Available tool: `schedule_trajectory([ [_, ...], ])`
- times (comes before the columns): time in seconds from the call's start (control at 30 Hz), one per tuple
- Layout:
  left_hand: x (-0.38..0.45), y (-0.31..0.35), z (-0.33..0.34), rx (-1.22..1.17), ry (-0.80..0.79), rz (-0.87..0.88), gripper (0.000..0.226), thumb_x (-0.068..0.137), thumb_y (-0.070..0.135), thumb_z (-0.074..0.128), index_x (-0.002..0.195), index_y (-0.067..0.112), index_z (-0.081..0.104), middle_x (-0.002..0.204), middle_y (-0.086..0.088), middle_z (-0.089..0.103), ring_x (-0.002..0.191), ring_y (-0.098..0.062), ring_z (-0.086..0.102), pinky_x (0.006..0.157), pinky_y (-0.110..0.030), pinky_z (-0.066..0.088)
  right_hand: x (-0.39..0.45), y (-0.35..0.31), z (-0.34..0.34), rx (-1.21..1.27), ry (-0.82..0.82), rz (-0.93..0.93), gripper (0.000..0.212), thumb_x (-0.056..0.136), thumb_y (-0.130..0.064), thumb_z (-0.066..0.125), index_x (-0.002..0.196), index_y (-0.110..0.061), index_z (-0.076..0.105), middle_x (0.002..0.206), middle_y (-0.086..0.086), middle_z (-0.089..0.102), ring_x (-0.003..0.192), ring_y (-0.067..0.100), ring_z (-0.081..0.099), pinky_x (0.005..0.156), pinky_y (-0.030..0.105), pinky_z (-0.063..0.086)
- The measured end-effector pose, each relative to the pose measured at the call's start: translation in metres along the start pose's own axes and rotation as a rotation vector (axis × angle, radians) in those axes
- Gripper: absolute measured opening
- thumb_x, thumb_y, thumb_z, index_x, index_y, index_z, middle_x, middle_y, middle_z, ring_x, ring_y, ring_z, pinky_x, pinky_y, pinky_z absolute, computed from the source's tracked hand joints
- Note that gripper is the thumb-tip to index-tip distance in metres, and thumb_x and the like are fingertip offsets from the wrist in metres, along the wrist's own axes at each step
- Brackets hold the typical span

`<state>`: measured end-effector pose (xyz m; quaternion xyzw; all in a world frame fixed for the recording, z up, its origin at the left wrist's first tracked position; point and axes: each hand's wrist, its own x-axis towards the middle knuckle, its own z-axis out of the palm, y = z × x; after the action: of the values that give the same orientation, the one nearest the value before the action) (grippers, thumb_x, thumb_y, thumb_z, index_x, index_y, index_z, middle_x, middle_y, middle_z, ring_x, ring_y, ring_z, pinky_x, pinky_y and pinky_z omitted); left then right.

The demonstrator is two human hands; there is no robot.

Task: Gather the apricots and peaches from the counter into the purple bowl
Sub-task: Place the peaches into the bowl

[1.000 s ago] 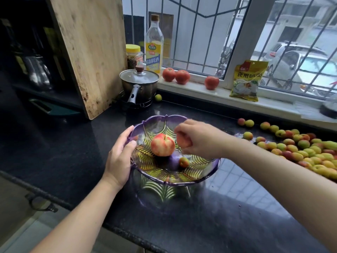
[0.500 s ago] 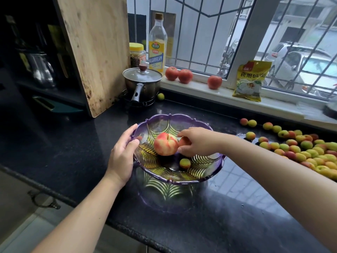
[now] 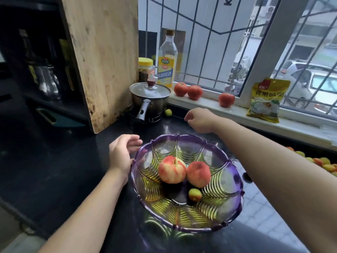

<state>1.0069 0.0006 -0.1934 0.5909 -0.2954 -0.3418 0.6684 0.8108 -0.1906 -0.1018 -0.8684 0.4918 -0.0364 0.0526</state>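
- We judge the job barely begun: the bowl [image 3: 235,177] holds only two peaches [image 3: 172,169] and one apricot [image 3: 195,194]
- Most of the fruit is not yet gathered: a heap of apricots [image 3: 324,164] lies at the counter's right edge, half hidden behind our right forearm, and a lone green one [image 3: 168,112] sits at the back edge by the pot [image 3: 150,99]
- The bowl stands near the front edge of the counter [image 3: 63,161], about midway along it; it is clear purple with a scalloped rim and ribbed yellow panels, so the fruit shows through
- The peaches touch one another at the bowl's centre, blushed red over pale yellow; the apricot lies just in front of the right-hand peach, small, yellow-green with a red cheek
- Our left hand [image 3: 121,154] rests against the bowl's left rim, fingers relaxed and nearly straight, gripping nothing
- Our right hand [image 3: 199,119] hangs above the counter behind the bowl, fingers loosely curled; it seems empty, though the palm faces away
- Three tomatoes [image 3: 194,92] on the sill are not ours to gather
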Motion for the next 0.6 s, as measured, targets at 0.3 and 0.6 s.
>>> schedule_trajectory([
  [0.3,0.022,-0.022,0.012,0.072,0.161,0.156,0.031,0.080,0.033,0.053,0.064,0.014,0.071,0.060,-0.009,0.068,0.069,-0.044,0.070,0.072,-0.070,0.060,0.114,0.003,0.043,-0.176,-0.266,-0.036,0.079,0.089,-0.010,0.056,0.159,-0.011,0.019,0.168,0.006,0.004,0.154,0.019,0.012,0.122,0.032,0.021],
  [0.6,0.019,-0.016,0.012,0.114,0.153,0.156,0.044,0.074,0.054,0.050,0.064,0.017,0.072,0.062,-0.009,0.069,0.072,-0.045,0.070,0.075,-0.071,0.058,0.120,0.005,0.046,-0.148,-0.072,-0.131,0.053,0.087,-0.014,0.056,0.139,-0.011,0.053,0.141,0.012,0.047,0.130,0.034,0.050,0.109,0.040,0.040],
])
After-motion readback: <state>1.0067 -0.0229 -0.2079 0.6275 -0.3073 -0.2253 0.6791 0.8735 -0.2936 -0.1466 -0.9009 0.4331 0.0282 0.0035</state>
